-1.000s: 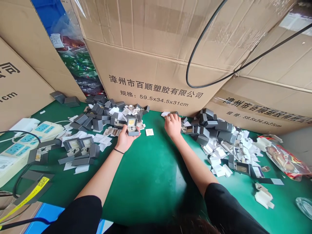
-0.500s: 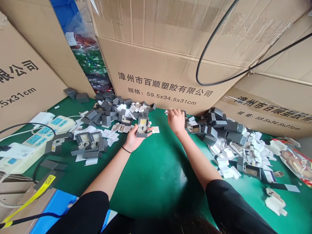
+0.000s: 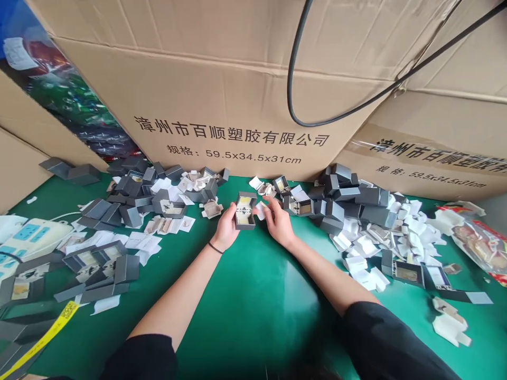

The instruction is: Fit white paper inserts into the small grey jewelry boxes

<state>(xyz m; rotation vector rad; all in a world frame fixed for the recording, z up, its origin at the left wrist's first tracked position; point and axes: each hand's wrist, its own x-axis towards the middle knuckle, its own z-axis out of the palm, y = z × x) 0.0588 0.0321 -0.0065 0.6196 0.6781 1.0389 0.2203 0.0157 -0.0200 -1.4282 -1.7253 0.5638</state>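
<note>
My left hand (image 3: 226, 227) is closed around a small dark grey hinged gift box (image 3: 245, 210), which it holds up with the lid open. Pale lining and a metal hinge show inside the box. Just right of it, a small white card (image 3: 260, 211) stands between the two hands. The thumb and fingertips of my right hand (image 3: 279, 221) are at this card's edge and appear to pinch it. Left fingertips partly show beneath the card. Behind my right hand, an open grey box (image 3: 301, 207) and white paper inserts (image 3: 257, 182) lie on the green table (image 3: 253, 295).
Grey boxes (image 3: 130, 190) and loose white papers are heaped on the left, near a power strip (image 3: 29, 232). More boxes (image 3: 370, 206) and crumpled inserts (image 3: 412, 237) pile up on the right. Large cartons (image 3: 233, 105) wall the back; a black cable (image 3: 293, 89) hangs there.
My right hand has come back from the inserts near the carton to the white card beside the held box. The left hand keeps its box. The view has shifted to the right.
</note>
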